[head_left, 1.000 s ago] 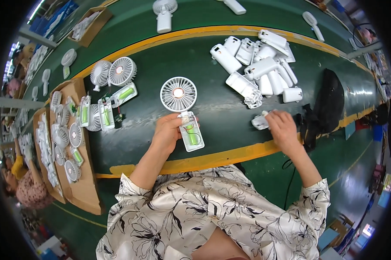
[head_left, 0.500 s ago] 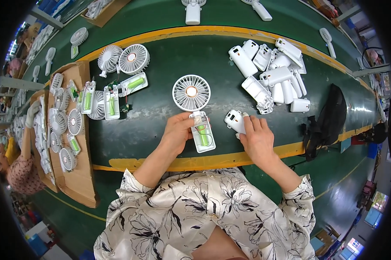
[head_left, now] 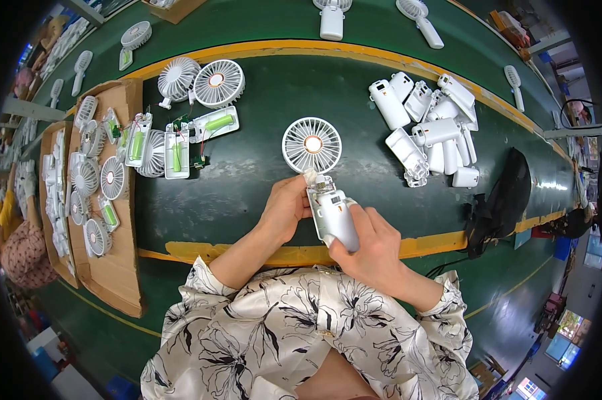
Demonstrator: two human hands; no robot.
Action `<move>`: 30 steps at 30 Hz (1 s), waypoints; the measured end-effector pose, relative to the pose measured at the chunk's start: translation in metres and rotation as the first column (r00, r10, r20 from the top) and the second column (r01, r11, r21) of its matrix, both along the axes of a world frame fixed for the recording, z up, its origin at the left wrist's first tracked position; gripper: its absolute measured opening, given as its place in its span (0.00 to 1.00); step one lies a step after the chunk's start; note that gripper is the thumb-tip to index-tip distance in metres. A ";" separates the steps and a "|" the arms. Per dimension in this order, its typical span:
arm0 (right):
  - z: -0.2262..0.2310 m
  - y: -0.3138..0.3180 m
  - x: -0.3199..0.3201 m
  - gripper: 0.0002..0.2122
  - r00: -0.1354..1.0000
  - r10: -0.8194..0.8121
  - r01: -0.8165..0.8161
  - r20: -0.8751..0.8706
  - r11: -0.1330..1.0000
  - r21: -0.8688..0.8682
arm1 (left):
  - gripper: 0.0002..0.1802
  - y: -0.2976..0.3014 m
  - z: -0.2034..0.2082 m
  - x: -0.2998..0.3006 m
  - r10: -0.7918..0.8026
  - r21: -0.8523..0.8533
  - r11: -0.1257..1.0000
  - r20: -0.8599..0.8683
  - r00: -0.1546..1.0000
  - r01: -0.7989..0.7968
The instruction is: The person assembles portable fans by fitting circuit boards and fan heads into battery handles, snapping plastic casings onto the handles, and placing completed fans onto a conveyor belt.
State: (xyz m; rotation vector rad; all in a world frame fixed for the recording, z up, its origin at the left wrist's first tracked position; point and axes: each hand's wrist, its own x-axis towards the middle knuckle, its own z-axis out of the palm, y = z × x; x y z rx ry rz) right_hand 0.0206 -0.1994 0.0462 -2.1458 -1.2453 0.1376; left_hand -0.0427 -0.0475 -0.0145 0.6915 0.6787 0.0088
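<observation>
Near the front of the table, a white handheld fan (head_left: 312, 145) lies with its round grille away from me. My left hand (head_left: 286, 210) is closed around its handle, with a white-covered fingertip by the neck. My right hand (head_left: 373, 241) grips a white handle cover (head_left: 339, 223) and holds it over the opened handle, a little askew. The handle's battery and wires are hidden beneath this cover. To the right lies a pile of similar white handle covers (head_left: 437, 132). At the left, several opened fans (head_left: 219, 83) show green batteries (head_left: 177, 157) and loose wires.
A cardboard tray (head_left: 124, 257) with more fans stands at the table's left end. A black cloth-like item (head_left: 511, 190) lies at the right. Beyond the yellow table edge (head_left: 301, 47), more fans rest on a green surface. Another person (head_left: 26, 250) is at far left.
My right hand has brought the white cover leftward from the table onto the fan's opened handle. My left hand keeps hold of the fan. The whole view has shifted slightly.
</observation>
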 end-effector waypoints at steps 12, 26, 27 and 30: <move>-0.011 0.030 0.006 0.17 0.994 0.020 -0.012 0.108 0.997 -0.081 | 0.20 0.000 0.004 0.000 0.056 -0.017 0.998 0.011 0.998 -0.056; -0.020 0.028 0.008 0.20 0.986 0.046 -0.028 0.162 0.994 -0.109 | 0.17 -0.002 0.004 0.003 0.079 -0.038 0.996 0.010 0.997 -0.079; -0.020 0.029 0.008 0.20 0.986 0.044 -0.027 0.162 0.994 -0.108 | 0.17 -0.002 0.006 0.003 0.078 -0.037 0.996 0.010 0.997 -0.078; -0.022 0.029 0.007 0.20 0.979 0.051 -0.030 0.196 0.994 -0.106 | 0.15 -0.002 0.008 0.005 0.021 0.053 0.998 -0.070 0.997 -0.018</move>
